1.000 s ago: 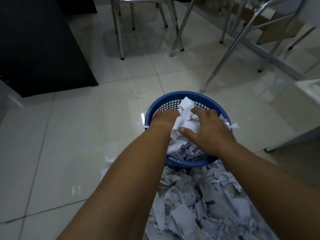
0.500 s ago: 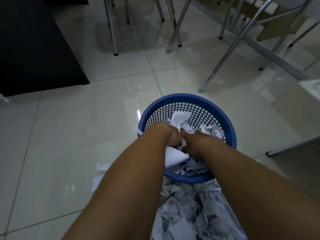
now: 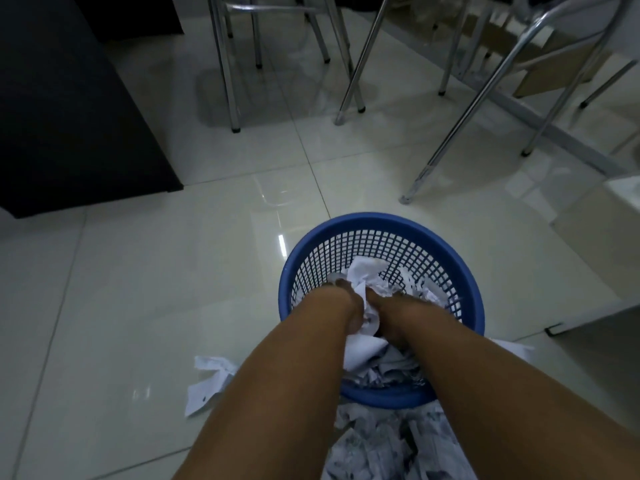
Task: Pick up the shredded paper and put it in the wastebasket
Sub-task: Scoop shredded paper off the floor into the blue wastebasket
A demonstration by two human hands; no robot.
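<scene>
While both hands plunge into the blue wastebasket [image 3: 377, 223], the left hand [image 3: 341, 299] and right hand [image 3: 384, 306] press side by side on shredded paper [image 3: 367, 277] inside it; their fingers are buried, so I cannot tell how far they are closed. More shreds [image 3: 377, 445] lie on the floor [image 3: 138, 289] behind the basket, toward the person, between the forearms. A loose scrap [image 3: 207, 379] sits nearer the left arm.
</scene>
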